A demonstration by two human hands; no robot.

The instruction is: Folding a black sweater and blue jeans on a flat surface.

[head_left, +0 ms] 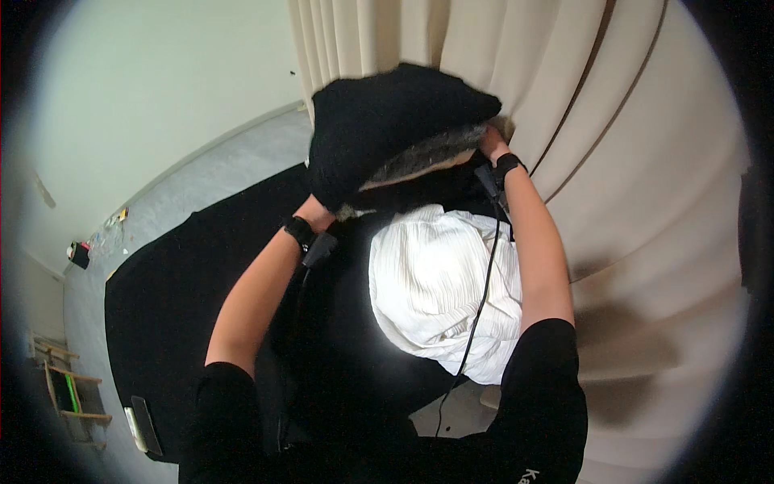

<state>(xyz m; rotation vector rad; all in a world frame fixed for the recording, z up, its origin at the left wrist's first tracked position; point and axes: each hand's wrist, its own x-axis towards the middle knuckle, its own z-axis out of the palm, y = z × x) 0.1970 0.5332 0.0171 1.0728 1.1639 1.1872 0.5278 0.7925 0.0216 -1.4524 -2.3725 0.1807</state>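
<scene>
One left hand (pixel 317 213), one right hand (pixel 493 145): both clamped on one black cloth (pixel 395 117)
White cloth (pixel 439 282): one, worktop's (pixel 193 298) right edge
Phone (pixel 146 423): one, near-left corner

The left hand (pixel 316 213) and right hand (pixel 493 145) grip opposite ends of a black fabric piece (pixel 395 109) with a grey underside (pixel 419 155), raised above a black-covered surface (pixel 185 258). White ribbed cloth (pixel 439 278) lies between the 2 forearms (pixel 540 250); a beige curtain (pixel 645 210) hangs at right.
</scene>
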